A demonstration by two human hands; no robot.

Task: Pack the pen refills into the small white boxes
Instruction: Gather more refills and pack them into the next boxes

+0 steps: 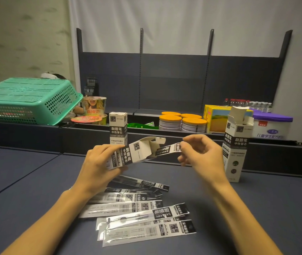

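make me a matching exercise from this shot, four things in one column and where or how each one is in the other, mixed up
Things
1. box in the left hand
2. box with its flaps open
3. closed box
4. loose refill packets

Places or states
A. standing upright at the right of the table
B. lying flat on the table in front of the person
C. held on its side while a refill packet goes into its open end
D. standing upright behind the hands, top shut

Pairs: 1-C, 2-A, 3-D, 4-B
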